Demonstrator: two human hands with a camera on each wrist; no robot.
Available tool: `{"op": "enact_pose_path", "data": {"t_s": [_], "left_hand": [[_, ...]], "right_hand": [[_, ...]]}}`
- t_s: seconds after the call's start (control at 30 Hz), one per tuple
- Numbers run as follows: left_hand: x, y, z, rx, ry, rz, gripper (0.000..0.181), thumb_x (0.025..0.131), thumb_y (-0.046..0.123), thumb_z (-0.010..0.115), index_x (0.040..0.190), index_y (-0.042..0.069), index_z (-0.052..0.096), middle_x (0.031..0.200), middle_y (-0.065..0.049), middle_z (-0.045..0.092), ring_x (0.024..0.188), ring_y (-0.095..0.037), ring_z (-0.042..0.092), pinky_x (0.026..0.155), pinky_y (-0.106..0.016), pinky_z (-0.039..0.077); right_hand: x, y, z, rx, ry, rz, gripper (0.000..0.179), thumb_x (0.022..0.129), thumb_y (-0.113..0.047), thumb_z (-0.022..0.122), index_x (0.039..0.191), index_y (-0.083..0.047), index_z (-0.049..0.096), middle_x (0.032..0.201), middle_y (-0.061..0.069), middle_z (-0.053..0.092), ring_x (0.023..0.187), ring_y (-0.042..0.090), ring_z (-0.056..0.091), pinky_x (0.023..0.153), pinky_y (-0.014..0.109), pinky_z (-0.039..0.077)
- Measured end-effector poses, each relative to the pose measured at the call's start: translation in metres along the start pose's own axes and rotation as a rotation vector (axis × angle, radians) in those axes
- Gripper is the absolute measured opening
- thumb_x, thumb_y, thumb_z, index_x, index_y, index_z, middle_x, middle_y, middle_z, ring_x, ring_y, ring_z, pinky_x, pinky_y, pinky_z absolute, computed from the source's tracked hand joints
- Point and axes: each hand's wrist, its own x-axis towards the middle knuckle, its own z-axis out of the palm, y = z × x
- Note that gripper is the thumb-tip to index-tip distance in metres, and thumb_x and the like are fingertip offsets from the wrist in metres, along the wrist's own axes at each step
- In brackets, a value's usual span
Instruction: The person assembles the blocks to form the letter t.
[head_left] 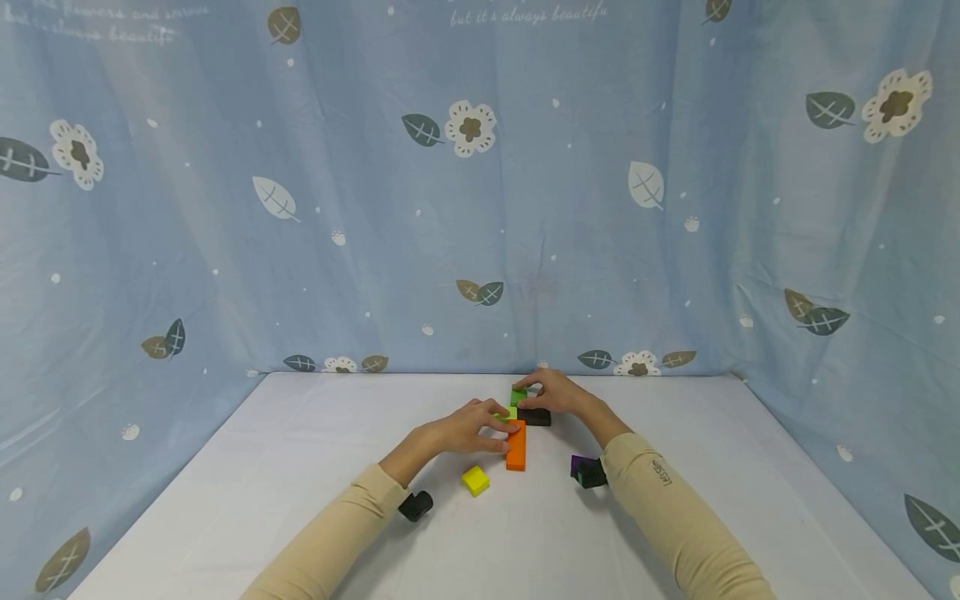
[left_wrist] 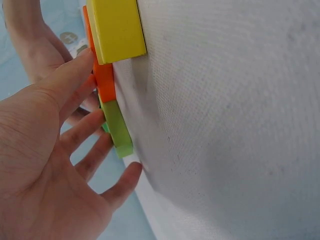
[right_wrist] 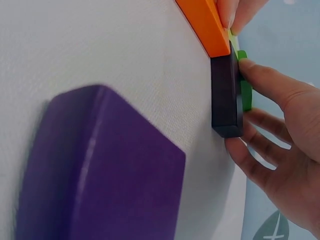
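Note:
Several coloured blocks lie together near the table's far edge: an orange block (head_left: 516, 450), a light green block (left_wrist: 117, 127), a dark block (right_wrist: 225, 95) and a green block (head_left: 518, 397). My left hand (head_left: 472, 428) rests at the left side of the orange and light green blocks, fingers spread, thumb and index fingertips at the orange one. Beyond it, my right hand (head_left: 558, 395) pinches the green block between thumb and fingers, just behind the dark block. In the right wrist view one lower fingertip comes close to the dark block's end.
A yellow block (head_left: 475, 481) lies on the white tabletop (head_left: 480, 550), nearer than the orange block. To the right sits a purple block (right_wrist: 125, 170), partly hidden by the black wrist camera (head_left: 591, 473) in the head view. A blue patterned curtain (head_left: 480, 208) surrounds the table.

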Motion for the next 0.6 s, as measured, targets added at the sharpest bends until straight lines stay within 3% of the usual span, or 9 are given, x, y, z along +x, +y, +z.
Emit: {"op": "enact_pose_path", "data": {"t_s": [0.6], "left_hand": [[-0.0005, 0.0003, -0.0004, -0.032, 0.006, -0.003, 0.043, 0.093, 0.036, 0.066, 0.133, 0.019, 0.063, 0.141, -0.007, 0.051, 0.126, -0.027, 0.044, 0.104, -0.047, 0.042]], "right_hand": [[-0.0016, -0.0017, 0.0008, 0.022, -0.006, -0.005, 0.038, 0.092, -0.02, 0.069, 0.128, -0.005, 0.065, 0.128, 0.015, 0.065, 0.118, 0.037, 0.06, 0.096, 0.046, 0.054]]}}
